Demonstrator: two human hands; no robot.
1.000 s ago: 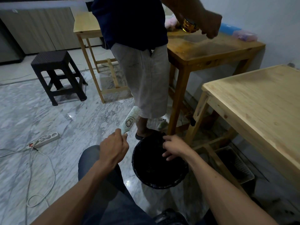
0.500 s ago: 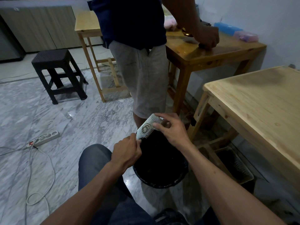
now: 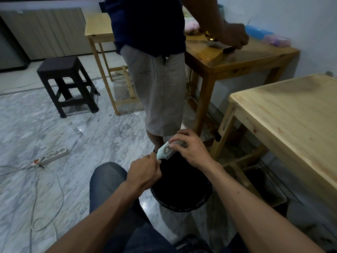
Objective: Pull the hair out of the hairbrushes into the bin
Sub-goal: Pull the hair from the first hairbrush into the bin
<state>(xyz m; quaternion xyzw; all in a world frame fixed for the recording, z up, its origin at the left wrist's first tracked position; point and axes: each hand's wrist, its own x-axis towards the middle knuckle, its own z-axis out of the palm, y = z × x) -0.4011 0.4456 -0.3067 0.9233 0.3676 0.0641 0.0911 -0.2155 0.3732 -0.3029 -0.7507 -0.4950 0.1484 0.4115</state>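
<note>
Hairbrush point(image 3: 165, 151), gripped by its handle in the left hand point(image 3: 144, 172), sits over the black bin point(image 3: 181, 203); right hand point(image 3: 189, 148) pinches hair at the bristles, requiring next a steady outward pull and drop.

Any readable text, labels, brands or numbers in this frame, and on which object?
None can be read.
Hairbrush: a round mark on its back, too blurred to read.
Blue box and pink pack on the far table: no legible print.
</note>
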